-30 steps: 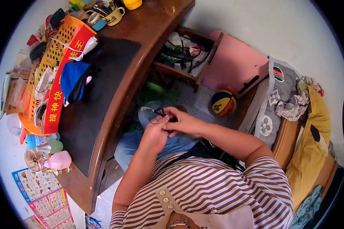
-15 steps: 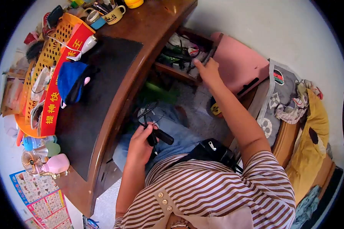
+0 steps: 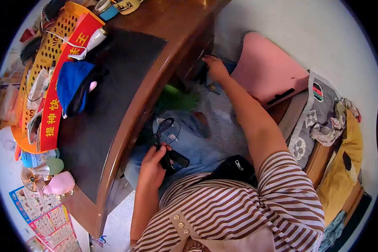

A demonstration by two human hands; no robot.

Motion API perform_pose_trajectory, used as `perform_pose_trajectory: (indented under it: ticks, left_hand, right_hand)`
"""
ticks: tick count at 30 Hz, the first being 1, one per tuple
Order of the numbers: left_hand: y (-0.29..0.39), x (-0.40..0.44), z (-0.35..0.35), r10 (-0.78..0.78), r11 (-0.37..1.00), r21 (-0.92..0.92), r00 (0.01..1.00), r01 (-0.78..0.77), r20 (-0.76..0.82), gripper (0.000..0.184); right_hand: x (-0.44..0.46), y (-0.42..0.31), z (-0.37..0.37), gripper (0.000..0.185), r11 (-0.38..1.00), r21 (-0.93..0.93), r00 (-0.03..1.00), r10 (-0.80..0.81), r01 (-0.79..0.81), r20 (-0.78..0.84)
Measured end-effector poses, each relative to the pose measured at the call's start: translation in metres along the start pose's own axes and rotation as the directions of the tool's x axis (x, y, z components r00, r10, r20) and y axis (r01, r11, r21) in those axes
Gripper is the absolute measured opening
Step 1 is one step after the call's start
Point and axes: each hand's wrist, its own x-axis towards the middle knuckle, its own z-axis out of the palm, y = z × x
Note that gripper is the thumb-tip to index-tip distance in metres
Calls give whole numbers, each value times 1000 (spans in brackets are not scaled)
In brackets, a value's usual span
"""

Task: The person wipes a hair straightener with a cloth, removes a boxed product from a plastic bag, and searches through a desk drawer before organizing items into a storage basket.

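Observation:
My left hand (image 3: pixel 152 166), low in front of my lap, is closed around a black cable (image 3: pixel 167 127). The cable is looped above the fingers, and a small black block (image 3: pixel 179 159) sticks out beside them. My right hand (image 3: pixel 216 69) is stretched out to the desk's drawer front (image 3: pixel 200 48), fingers extended against it near its end. The drawer is pushed in and its contents are hidden. Some dark blue and black material lies just below that hand, too unclear to name.
The brown desk (image 3: pixel 193 25) carries a black mat (image 3: pixel 126 63), a blue cloth item (image 3: pixel 73 86) and an orange basket (image 3: pixel 56 46). A pink panel-like object (image 3: pixel 266 63) stands by the wall. Right of me is a wooden seat with a grey cover (image 3: pixel 304 134) and a yellow cloth (image 3: pixel 342 159).
The open drawer full of cables has been pushed in by my right hand, which moved up and left with it. My left hand still holds the cable. The view has shifted slightly.

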Motion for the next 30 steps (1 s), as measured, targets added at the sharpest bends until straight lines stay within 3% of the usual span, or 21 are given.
perform_pose_trajectory:
  ticks: [2,3,5,9,11,14,20,25,27,30]
  left_hand:
    - [0,-2,-4,-10,1000,-6,1000,10,5,22]
    - [1,-1,-6,-18,1000,-10,1000,18,13,21]
    - [-1,2,-10,-34,999,-6,999,34,3,21]
    - [-2,6,-4,-65,998,9,998,65,-7,21]
    - [0,8,3,-72,997,24,997,71,7,21]
    - [-3,17,7,-81,996,41,996,80,27,20]
    - [3,16,18,-107,990,97,992,101,60,21]
    - [7,17,-1,-81,995,73,990,73,115,24]
    - [3,18,0,-69,996,54,997,68,19,22]
    - [-4,23,5,-102,995,20,988,100,120,22]
  right_hand:
    - [-1,2,20,51,900,-360,957,-284,244,-61]
    - [0,-3,22,51,902,-356,957,-282,244,-60]
    - [-2,-14,21,56,831,-536,989,-117,147,89]
    - [-3,-6,29,52,844,-521,991,-128,125,30]
    - [-7,-18,14,49,681,-703,973,-222,206,70]
    - [5,2,27,44,656,-710,957,-276,258,92]
    - [-21,-13,-5,46,658,-705,964,-193,266,183]
    - [-65,24,-17,42,718,-662,975,-197,217,106]
    - [-84,37,-26,40,704,-678,977,-179,208,114]
    - [-109,54,-37,38,687,-699,978,-186,197,93]
